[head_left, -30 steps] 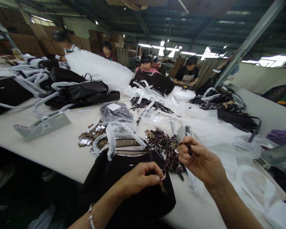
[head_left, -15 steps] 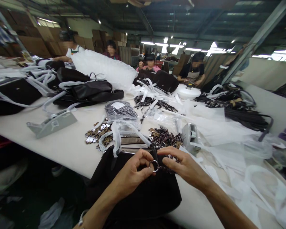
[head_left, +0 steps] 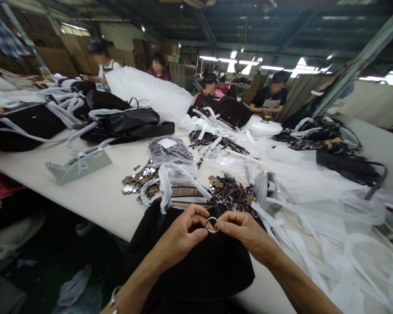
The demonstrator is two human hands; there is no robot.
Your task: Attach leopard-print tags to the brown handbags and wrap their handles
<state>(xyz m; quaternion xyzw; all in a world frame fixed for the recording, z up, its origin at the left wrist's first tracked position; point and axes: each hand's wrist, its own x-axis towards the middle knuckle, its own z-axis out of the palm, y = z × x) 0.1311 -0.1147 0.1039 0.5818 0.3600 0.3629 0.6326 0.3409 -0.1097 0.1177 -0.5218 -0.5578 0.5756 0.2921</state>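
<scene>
One metal ring [head_left: 212,218] is being held over the dark handbag [head_left: 203,268], the left hand [head_left: 185,231] and right hand [head_left: 240,229] pinching its opposite sides, apparently steadying it; a charm pile [head_left: 231,191] is lying beyond the handbag, probably for easy reach.

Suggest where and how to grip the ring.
Probably the rim's left and right edges: left grip from the left, right grip from the right. The ring is thin and round, its open middle faces the camera, and fingertips reach both edges without crossing it.
</scene>
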